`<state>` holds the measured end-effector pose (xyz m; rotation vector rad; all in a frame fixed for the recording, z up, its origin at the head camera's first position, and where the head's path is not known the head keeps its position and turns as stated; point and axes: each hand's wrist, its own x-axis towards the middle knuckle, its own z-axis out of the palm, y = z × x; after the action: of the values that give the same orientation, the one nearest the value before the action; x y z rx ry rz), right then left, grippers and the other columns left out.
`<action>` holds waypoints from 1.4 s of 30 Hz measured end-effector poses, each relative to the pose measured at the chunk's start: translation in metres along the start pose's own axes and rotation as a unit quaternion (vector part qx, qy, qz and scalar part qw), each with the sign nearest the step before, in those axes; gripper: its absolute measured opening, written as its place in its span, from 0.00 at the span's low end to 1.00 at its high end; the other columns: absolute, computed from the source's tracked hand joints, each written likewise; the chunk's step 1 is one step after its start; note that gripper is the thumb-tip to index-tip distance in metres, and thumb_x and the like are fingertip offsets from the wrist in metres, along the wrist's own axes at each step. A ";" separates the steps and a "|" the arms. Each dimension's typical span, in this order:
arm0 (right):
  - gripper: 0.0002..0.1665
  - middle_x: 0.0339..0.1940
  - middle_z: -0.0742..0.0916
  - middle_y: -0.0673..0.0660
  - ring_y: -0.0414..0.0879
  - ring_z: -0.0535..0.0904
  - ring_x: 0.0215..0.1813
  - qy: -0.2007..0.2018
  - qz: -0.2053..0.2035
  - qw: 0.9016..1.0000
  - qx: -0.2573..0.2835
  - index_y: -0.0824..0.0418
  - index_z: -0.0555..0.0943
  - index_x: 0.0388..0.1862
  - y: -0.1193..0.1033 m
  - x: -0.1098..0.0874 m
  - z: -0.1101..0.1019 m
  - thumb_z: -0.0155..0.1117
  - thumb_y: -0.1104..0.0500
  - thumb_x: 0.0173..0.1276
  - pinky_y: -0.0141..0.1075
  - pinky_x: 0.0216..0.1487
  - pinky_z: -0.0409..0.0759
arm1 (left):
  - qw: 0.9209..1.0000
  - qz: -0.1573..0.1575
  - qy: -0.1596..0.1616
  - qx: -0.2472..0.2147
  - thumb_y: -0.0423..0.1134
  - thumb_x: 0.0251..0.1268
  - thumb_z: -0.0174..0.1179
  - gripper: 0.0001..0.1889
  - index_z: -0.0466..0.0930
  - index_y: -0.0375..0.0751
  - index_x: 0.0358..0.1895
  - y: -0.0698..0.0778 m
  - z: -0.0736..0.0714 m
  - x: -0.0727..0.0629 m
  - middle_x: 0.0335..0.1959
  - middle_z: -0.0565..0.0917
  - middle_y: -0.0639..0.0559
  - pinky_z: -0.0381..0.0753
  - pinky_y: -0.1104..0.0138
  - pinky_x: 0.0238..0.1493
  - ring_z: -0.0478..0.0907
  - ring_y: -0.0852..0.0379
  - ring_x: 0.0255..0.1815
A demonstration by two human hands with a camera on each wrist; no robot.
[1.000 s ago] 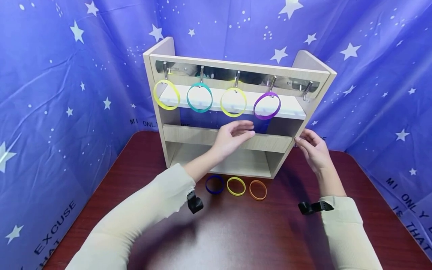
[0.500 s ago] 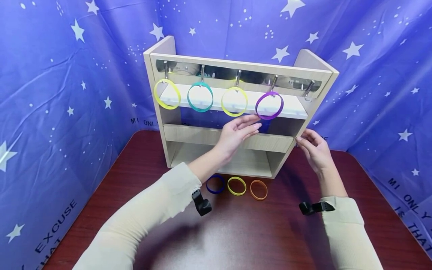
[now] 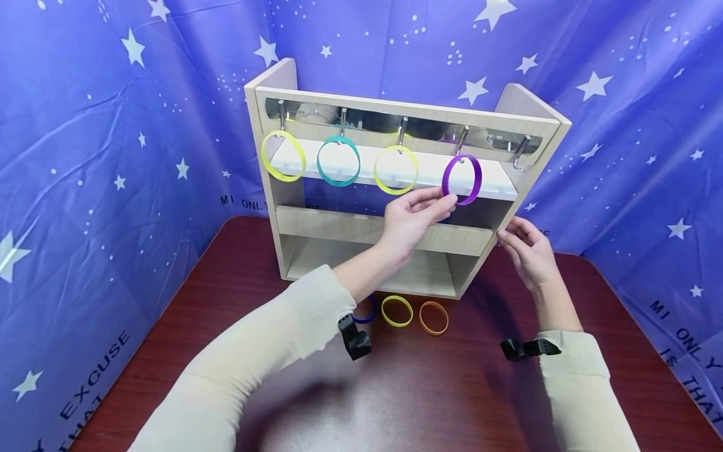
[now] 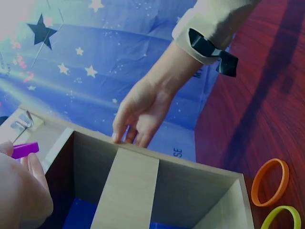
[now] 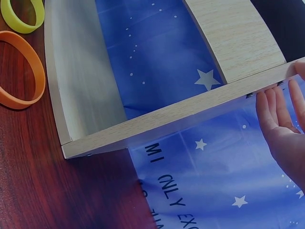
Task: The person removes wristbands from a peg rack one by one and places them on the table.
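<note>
- My left hand [image 3: 415, 218] is pinching the purple band [image 3: 478, 179] at my two o'clock.
- My right hand [image 3: 530, 257], fingers nearly straight, is touching the shelf [image 3: 333, 227].
- My sleeve [image 3: 260, 342] is partly hiding a blue band [image 3: 375, 307].

The table [image 3: 452, 389] (reddish-brown) bears a shelf [image 3: 333, 224] and three rings [image 3: 397, 326].

Left forearm [image 3: 361, 271] reaching diagonally, left hand [image 3: 411, 220] pinching, right forearm [image 3: 556, 307] raised, right hand [image 3: 530, 254] loosely bent

The purple band [image 3: 478, 180] looks rubbery, hooks [image 3: 403, 130] shiny metal, rack [image 3: 333, 225] matt wood.
</note>
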<state>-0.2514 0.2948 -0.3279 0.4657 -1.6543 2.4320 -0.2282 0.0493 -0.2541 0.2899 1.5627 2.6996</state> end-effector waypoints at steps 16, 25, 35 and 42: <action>0.16 0.36 0.85 0.51 0.39 0.82 0.39 -0.002 -0.002 1.000 0.012 0.61 0.81 0.43 0.003 0.002 -0.001 0.54 0.77 0.65 0.25 0.45 0.84 | 0.999 0.036 0.011 -0.036 0.25 0.60 0.62 0.12 0.80 0.22 0.47 0.002 0.008 -0.004 0.45 0.81 0.23 0.89 0.63 0.46 0.83 0.64 0.26; 0.16 0.36 0.85 0.51 0.38 0.82 0.38 0.002 0.004 1.000 0.011 0.60 0.81 0.42 0.003 0.003 -0.001 0.56 0.77 0.65 0.25 0.44 0.84 | 0.999 0.008 -0.010 -0.045 0.26 0.63 0.60 0.15 0.78 0.22 0.51 0.006 0.000 -0.010 0.50 0.79 0.22 0.87 0.63 0.50 0.84 0.64 0.29; 0.16 0.35 0.85 0.50 0.38 0.82 0.38 0.008 0.006 1.000 0.002 0.59 0.81 0.42 0.002 0.001 -0.001 0.56 0.76 0.65 0.24 0.43 0.83 | 0.999 0.002 -0.020 -0.045 0.26 0.63 0.59 0.15 0.78 0.21 0.51 0.012 -0.013 -0.014 0.28 0.86 0.50 0.87 0.64 0.51 0.85 0.62 0.30; 0.16 0.35 0.84 0.50 0.38 0.82 0.38 0.008 0.003 1.000 0.009 0.60 0.81 0.42 0.002 0.001 -0.002 0.54 0.77 0.65 0.24 0.44 0.84 | 0.999 -0.018 -0.010 -0.034 0.28 0.63 0.60 0.14 0.79 0.25 0.51 0.011 -0.022 -0.016 0.33 0.88 0.46 0.86 0.66 0.51 0.86 0.62 0.32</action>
<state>-0.2538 0.2961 -0.3300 0.4445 -1.6302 2.4508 -0.2147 0.0226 -0.2576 0.2843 1.4533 2.7077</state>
